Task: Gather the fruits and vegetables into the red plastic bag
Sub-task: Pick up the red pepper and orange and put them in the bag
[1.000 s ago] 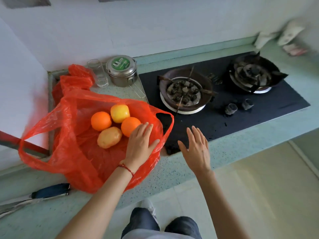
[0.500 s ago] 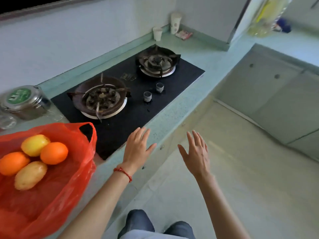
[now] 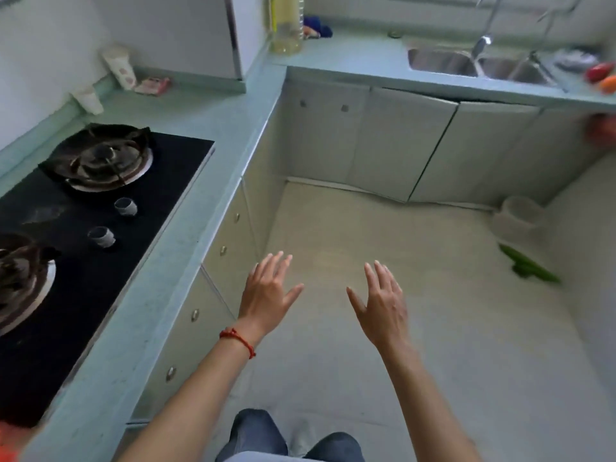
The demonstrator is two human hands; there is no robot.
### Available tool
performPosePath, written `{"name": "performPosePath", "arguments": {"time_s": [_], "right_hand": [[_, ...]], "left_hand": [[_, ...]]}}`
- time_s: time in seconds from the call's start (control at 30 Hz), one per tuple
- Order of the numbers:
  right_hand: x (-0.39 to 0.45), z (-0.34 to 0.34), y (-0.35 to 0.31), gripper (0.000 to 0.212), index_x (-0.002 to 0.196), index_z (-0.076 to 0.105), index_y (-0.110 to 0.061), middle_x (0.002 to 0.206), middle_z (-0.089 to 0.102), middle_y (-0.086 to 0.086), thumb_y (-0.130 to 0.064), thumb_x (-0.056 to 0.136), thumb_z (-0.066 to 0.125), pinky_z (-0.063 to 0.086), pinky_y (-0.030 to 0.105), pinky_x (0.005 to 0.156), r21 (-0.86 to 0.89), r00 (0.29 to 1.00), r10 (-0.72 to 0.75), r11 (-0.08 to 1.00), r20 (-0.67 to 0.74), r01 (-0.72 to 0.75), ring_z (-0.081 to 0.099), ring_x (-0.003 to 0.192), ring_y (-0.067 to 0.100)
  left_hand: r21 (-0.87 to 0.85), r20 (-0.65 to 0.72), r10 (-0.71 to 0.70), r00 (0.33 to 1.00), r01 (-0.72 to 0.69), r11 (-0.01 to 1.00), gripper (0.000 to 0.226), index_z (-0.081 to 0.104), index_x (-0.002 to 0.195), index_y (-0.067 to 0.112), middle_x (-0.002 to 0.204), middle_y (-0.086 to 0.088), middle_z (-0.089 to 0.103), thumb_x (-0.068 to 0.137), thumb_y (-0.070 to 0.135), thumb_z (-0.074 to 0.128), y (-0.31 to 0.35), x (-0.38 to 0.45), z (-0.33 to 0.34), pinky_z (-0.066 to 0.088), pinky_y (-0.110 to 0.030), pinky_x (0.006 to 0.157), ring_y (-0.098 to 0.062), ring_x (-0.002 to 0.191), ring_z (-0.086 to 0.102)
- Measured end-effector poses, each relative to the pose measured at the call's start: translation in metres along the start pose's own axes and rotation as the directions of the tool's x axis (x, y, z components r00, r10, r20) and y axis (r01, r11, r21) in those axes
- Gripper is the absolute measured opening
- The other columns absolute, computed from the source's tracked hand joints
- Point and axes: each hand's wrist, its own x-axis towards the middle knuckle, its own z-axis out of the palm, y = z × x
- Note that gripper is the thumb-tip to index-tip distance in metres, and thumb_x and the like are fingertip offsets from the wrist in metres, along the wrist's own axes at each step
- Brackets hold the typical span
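You face the corner where two counters meet, with the stove (image 3: pixel 100 208) on your left.

Behind the stove, cups (image 3: pixel 116 66) stand by the wall. Right of the stove, past the counter (image 3: pixel 186 208) edge, both your hands (image 3: pixel 266 295) (image 3: pixel 383 305) hang spread over the floor (image 3: pixel 400 328). Far right of the stove, the sink (image 3: pixel 473 63) sits in the other counter, with produce (image 3: pixel 601 76) at its right. A vegetable (image 3: pixel 526 268) lies on the floor below.
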Motion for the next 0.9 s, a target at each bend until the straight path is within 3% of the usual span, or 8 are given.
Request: {"name": "performPosePath", "arguments": {"time_s": [0.13,0.23,0.33,0.47,0.6,0.9], "right_hand": [[-0.015,-0.018,0.039,0.060,0.122,0.054,-0.001,0.128,0.056,0.021,-0.045,0.083,0.043,0.046,0.049,0.092,-0.010,0.987,0.155,0.988,-0.053,-0.155,0.054,0.119,0.036],[-0.030,-0.029,0.064,0.057,0.129,0.049,-0.003,0.136,0.049,0.020,-0.039,0.085,0.052,0.041,0.048,0.099,-0.005,0.961,0.266,0.964,-0.081,-0.267,0.046,0.127,0.035],[-0.046,-0.040,0.089,0.057,0.132,0.045,-0.003,0.140,0.045,0.020,-0.036,0.087,0.056,0.036,0.047,0.104,-0.007,0.919,0.380,0.924,-0.105,-0.383,0.041,0.131,0.034],[-0.059,-0.050,0.108,0.061,0.130,0.048,-0.003,0.136,0.049,0.020,-0.042,0.083,0.047,0.037,0.046,0.103,0.017,0.829,0.529,0.845,-0.181,-0.535,0.045,0.128,0.035],[-0.058,-0.054,0.116,0.069,0.131,0.047,-0.004,0.137,0.049,0.019,-0.052,0.083,0.032,0.035,0.043,0.105,0.012,0.783,0.583,0.804,-0.218,-0.595,0.044,0.129,0.033],[-0.014,-0.051,0.126,0.064,0.138,0.037,-0.007,0.147,0.036,0.015,-0.045,0.087,0.041,0.023,0.038,0.112,0.045,0.748,0.638,0.765,-0.184,-0.642,0.029,0.138,0.027]], "left_hand": [[0.012,0.084,0.162,0.983,-0.163,0.987,0.065,0.055,0.122,0.004,0.122,-0.019,0.061,0.081,0.050,0.036,0.041,0.022,0.020,0.046,-0.049,0.092,-0.036,0.115,0.056],[-0.014,0.129,0.273,0.953,-0.274,0.962,0.065,0.053,0.123,0.003,0.123,-0.019,0.059,0.081,0.050,0.036,0.071,0.037,0.034,0.045,-0.051,0.093,-0.037,0.116,0.054],[-0.034,0.163,0.392,0.905,-0.392,0.919,0.064,0.054,0.122,0.002,0.122,-0.020,0.060,0.082,0.049,0.037,0.100,0.051,0.049,0.044,-0.052,0.093,-0.037,0.116,0.055],[-0.090,0.206,0.512,0.834,-0.505,0.859,0.065,0.054,0.122,0.001,0.122,-0.021,0.060,0.082,0.049,0.037,0.128,0.071,0.065,0.043,-0.052,0.095,-0.039,0.116,0.054],[-0.119,0.220,0.578,0.785,-0.567,0.815,0.065,0.055,0.120,0.001,0.121,-0.022,0.061,0.081,0.049,0.038,0.142,0.091,0.074,0.044,-0.053,0.094,-0.040,0.114,0.054],[-0.147,0.222,0.654,0.723,-0.639,0.755,0.064,0.056,0.120,0.002,0.121,-0.020,0.061,0.081,0.050,0.039,0.154,0.149,0.090,0.047,-0.054,0.093,-0.039,0.114,0.055]]}}
